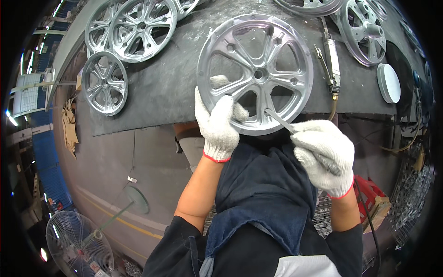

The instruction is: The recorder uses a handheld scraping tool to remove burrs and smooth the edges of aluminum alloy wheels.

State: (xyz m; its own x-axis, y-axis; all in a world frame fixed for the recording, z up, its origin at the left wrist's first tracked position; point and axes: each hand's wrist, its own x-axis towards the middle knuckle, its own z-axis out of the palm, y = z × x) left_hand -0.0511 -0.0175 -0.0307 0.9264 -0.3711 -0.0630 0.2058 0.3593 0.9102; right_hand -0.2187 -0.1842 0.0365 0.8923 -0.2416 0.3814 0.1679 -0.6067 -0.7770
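Note:
A silver cast-metal wheel (258,55) with several spokes and a central hub hole is tilted up at the near edge of the bench. My left hand (219,122), in a white knit glove, grips its lower left rim, with fingers passing behind and showing through the openings. In my gloved right hand (325,154) is a slim metal hand file (281,122), its shaft slanting up to the left. The file's tip meets the wheel at the lower spoke, near the rim. The glove hides most of the file's handle.
More silver wheels (142,30) lean at the back left, a smaller wheel (105,84) before them. Other wheels (362,32) stand back right. An air tool (332,64) with a hose and a white disc (390,83) lie right on the bench (152,97). A floor fan (79,244) stands lower left.

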